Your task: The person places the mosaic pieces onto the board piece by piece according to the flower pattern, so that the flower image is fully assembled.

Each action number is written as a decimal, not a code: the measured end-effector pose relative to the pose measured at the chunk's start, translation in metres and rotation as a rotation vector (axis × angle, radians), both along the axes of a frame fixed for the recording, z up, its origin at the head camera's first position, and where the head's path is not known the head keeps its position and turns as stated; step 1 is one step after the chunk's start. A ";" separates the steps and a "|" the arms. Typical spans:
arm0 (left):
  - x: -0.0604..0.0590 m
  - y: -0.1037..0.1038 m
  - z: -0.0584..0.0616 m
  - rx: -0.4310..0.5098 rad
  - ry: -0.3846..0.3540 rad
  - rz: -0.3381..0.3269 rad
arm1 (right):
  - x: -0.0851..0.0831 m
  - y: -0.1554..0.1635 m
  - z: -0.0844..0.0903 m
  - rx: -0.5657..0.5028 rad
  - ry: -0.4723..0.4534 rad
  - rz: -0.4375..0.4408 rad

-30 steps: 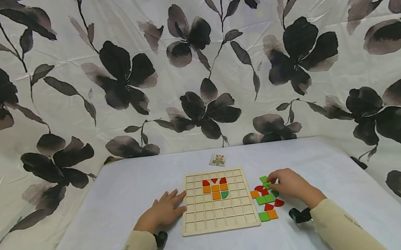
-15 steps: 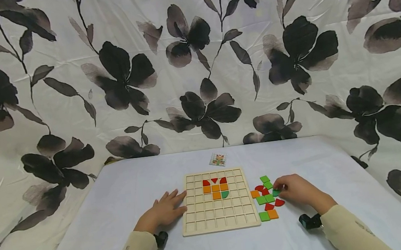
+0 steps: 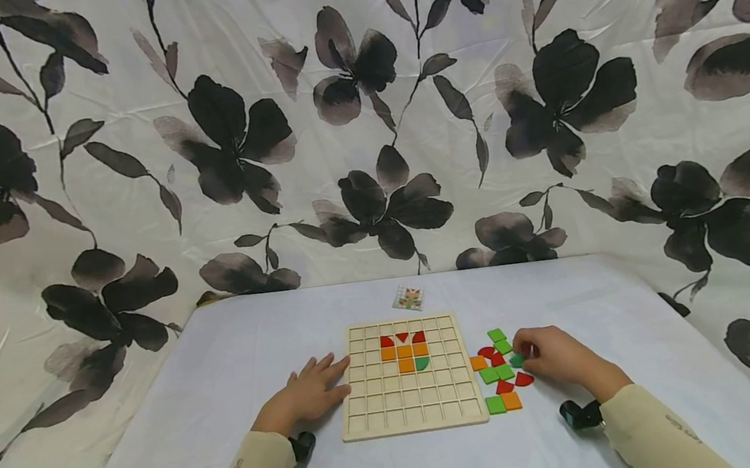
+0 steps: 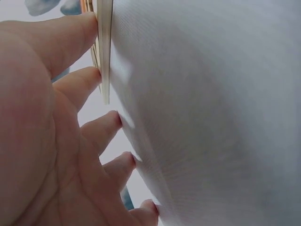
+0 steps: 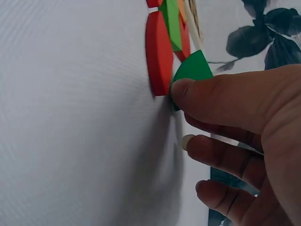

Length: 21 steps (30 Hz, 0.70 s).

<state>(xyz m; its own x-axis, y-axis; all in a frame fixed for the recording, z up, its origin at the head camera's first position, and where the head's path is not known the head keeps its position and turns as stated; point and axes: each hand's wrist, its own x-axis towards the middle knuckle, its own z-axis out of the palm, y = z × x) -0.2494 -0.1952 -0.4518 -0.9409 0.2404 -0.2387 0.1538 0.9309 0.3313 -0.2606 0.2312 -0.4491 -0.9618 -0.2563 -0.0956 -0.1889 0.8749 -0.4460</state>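
A pale wooden grid board (image 3: pixel 382 422) lies on the table. My left hand (image 3: pixel 299 397) rests at its left edge, thumb and index fingertip touching the rim and the fingers spread. Set in its upper middle are red pieces (image 3: pixel 418 337), several orange squares (image 3: pixel 405 352) and a dark green quarter-circle piece (image 3: pixel 422 364). To the right of the board, my right hand (image 3: pixel 563 358) pinches another dark green quarter-circle piece (image 5: pixel 194 68) at the loose pile's right side. The fingertips behind that piece are hidden by the thumb in the right wrist view.
Loose pieces lie just right of the board: light green squares (image 3: pixel 488 375), orange squares (image 3: pixel 511 401) and red curved pieces (image 3: pixel 523 379). A small pattern card (image 3: pixel 408 298) lies beyond the board's far edge. Floral cloth (image 3: pixel 364 135) hangs behind the white-covered table (image 3: pixel 253 325).
My right hand has shifted slightly right and nearer, from a light green piece at the top of the pile to the dark green quarter circle. The left hand keeps its place.
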 end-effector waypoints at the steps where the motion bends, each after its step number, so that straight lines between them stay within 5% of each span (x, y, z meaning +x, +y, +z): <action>1: 0.000 0.000 0.000 0.003 -0.001 0.001 | 0.000 0.000 0.001 -0.006 0.001 -0.001; 8: -0.001 -0.001 0.000 -0.007 0.006 -0.001 | -0.005 -0.016 0.012 -0.079 0.029 0.047; 21: -0.001 0.000 -0.003 0.010 -0.007 0.015 | -0.020 -0.122 0.017 -0.209 0.121 0.335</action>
<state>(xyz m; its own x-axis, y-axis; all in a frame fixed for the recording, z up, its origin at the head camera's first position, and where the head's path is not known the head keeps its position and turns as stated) -0.2507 -0.1955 -0.4552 -0.9428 0.2284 -0.2430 0.1373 0.9298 0.3415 -0.2811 0.1093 -0.4321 -0.8232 -0.5588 0.1008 -0.5097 0.6490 -0.5647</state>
